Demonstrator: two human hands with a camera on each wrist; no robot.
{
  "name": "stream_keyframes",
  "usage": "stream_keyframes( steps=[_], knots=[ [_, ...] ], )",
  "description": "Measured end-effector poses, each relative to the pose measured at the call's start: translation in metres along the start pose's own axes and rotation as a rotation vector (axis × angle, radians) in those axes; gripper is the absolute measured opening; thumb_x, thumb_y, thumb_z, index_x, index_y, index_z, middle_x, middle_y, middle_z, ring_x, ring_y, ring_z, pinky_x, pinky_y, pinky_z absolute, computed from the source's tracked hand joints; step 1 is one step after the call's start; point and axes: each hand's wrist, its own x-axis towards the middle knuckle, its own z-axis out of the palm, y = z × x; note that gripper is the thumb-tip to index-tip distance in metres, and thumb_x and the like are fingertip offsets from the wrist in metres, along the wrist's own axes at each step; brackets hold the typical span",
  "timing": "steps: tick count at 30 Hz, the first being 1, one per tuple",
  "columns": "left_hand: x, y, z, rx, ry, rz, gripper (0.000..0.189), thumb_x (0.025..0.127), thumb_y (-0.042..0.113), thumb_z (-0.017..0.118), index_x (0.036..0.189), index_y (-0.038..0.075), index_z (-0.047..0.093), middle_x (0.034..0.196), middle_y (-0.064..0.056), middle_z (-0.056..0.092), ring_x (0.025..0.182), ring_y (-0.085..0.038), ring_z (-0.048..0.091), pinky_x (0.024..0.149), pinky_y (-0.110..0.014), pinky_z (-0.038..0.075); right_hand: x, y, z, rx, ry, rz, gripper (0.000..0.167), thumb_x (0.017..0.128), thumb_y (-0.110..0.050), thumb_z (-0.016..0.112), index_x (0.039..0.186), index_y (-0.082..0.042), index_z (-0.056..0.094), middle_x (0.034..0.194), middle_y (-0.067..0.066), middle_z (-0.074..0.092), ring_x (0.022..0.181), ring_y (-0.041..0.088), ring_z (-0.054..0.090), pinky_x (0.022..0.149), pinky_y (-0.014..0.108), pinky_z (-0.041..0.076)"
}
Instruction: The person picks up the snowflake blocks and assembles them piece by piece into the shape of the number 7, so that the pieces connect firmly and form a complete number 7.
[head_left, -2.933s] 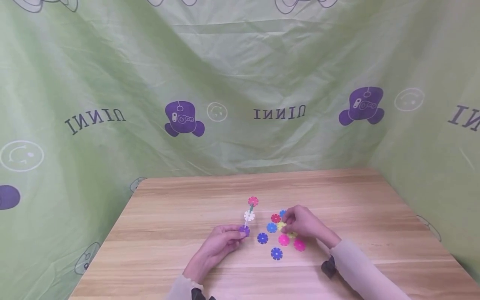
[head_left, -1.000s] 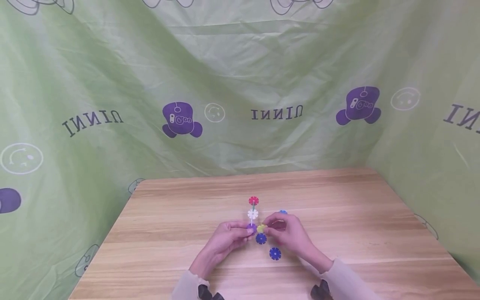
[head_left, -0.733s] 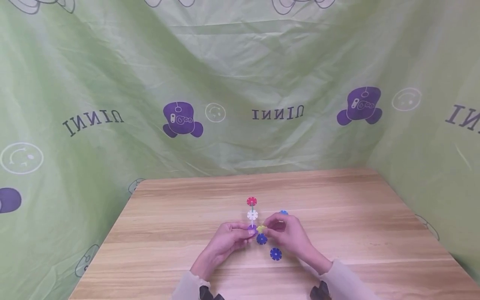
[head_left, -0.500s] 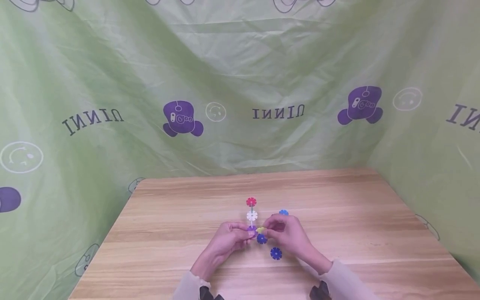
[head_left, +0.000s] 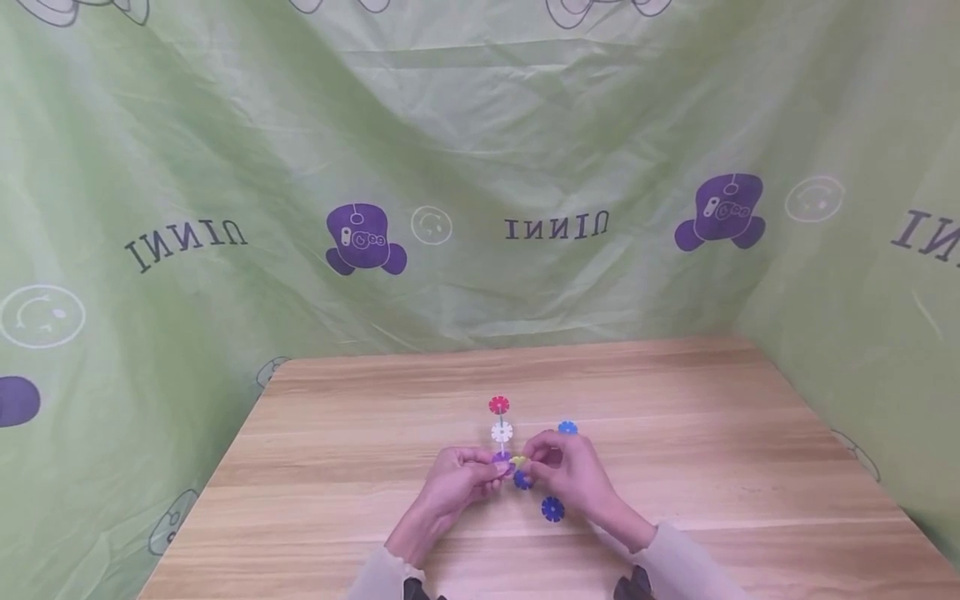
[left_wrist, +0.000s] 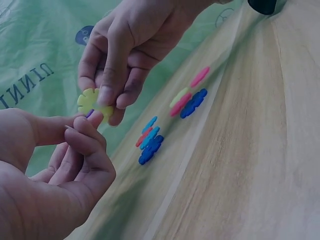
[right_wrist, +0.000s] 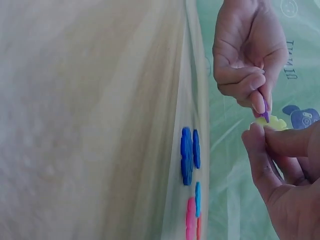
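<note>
The left hand [head_left: 453,490] has its fingers pinched on a purple disc [head_left: 501,457]; the right hand [head_left: 576,473] pinches a yellow disc [left_wrist: 87,99], the two touching. Both are near the middle of the surface [head_left: 322,467] — its back edge well beyond, wood stretching to either side. Behind, a green cloth [head_left: 480,125] bears inverted lettering [head_left: 557,225], apparently "UINNI".

The desk [head_left: 300,467] shows pale wood grain, smooth with a faint sheen. Behind it, the green backdrop [head_left: 465,133] looks like thin, creased cloth, softly shiny along its folds. The yellow disc [left_wrist: 88,101] and dark blue disc [head_left: 552,509] look like smooth plastic. The pale sleeve [head_left: 686,562] appears to be matt cloth.
</note>
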Motion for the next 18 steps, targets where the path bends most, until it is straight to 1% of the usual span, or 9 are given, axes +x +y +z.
stream_keyframes(
  steps=[4, 7, 11, 14, 16, 18],
  knots=[
    [0.001, -0.001, 0.002, -0.005, 0.010, -0.002, 0.015, 0.088, 0.002, 0.076, 0.103, -0.003, 0.074, 0.091, -0.004, 0.078, 0.074, -0.009, 0.066, 0.072, -0.021, 0.059, 0.001, 0.003, -0.002, -0.017, -0.001, 0.002, 0.015, 0.084, 0.001, 0.081, 0.094, -0.009, 0.075, 0.084, 0.004, 0.074, 0.078, 0.011, 0.074, 0.075, 0.017, 0.061],
    [0.001, -0.002, 0.003, 0.015, 0.011, -0.009, 0.018, 0.089, 0.001, 0.075, 0.106, -0.004, 0.073, 0.092, -0.006, 0.078, 0.074, -0.009, 0.066, 0.073, -0.021, 0.060, 0.001, 0.006, -0.006, -0.037, -0.026, -0.010, 0.016, 0.084, -0.001, 0.083, 0.094, -0.010, 0.075, 0.086, 0.003, 0.075, 0.081, 0.012, 0.075, 0.079, 0.019, 0.063],
    [0.001, -0.003, 0.004, 0.027, -0.010, -0.029, 0.021, 0.089, 0.001, 0.075, 0.109, -0.006, 0.073, 0.097, -0.008, 0.079, 0.076, -0.009, 0.068, 0.075, -0.021, 0.061, 0.002, 0.010, -0.012, -0.071, -0.064, -0.039, 0.017, 0.083, -0.001, 0.084, 0.093, -0.011, 0.076, 0.089, 0.001, 0.075, 0.086, 0.014, 0.075, 0.083, 0.019, 0.063],
    [0.001, -0.003, 0.004, 0.019, -0.026, -0.043, 0.022, 0.089, 0.001, 0.074, 0.110, -0.006, 0.073, 0.098, -0.009, 0.079, 0.076, -0.009, 0.068, 0.076, -0.021, 0.061, 0.002, 0.011, -0.016, -0.085, -0.088, -0.050, 0.017, 0.083, -0.002, 0.084, 0.092, -0.013, 0.076, 0.089, 0.000, 0.075, 0.087, 0.016, 0.076, 0.084, 0.016, 0.061],
    [0.001, -0.002, 0.003, 0.017, -0.034, -0.045, 0.023, 0.090, 0.001, 0.074, 0.111, -0.006, 0.073, 0.097, -0.009, 0.079, 0.075, -0.009, 0.068, 0.074, -0.020, 0.060, 0.003, 0.011, -0.017, -0.092, -0.103, -0.055, 0.016, 0.083, -0.003, 0.084, 0.092, -0.013, 0.076, 0.089, -0.001, 0.076, 0.088, 0.015, 0.076, 0.084, 0.015, 0.060],
    [0.000, -0.001, 0.003, 0.020, -0.038, -0.043, 0.024, 0.090, 0.002, 0.074, 0.112, -0.007, 0.072, 0.097, -0.009, 0.079, 0.075, -0.008, 0.068, 0.073, -0.019, 0.059, 0.003, 0.011, -0.019, -0.101, -0.124, -0.068, 0.017, 0.083, -0.004, 0.084, 0.094, -0.014, 0.076, 0.091, -0.001, 0.076, 0.088, 0.012, 0.074, 0.084, 0.015, 0.059]
  ],
)
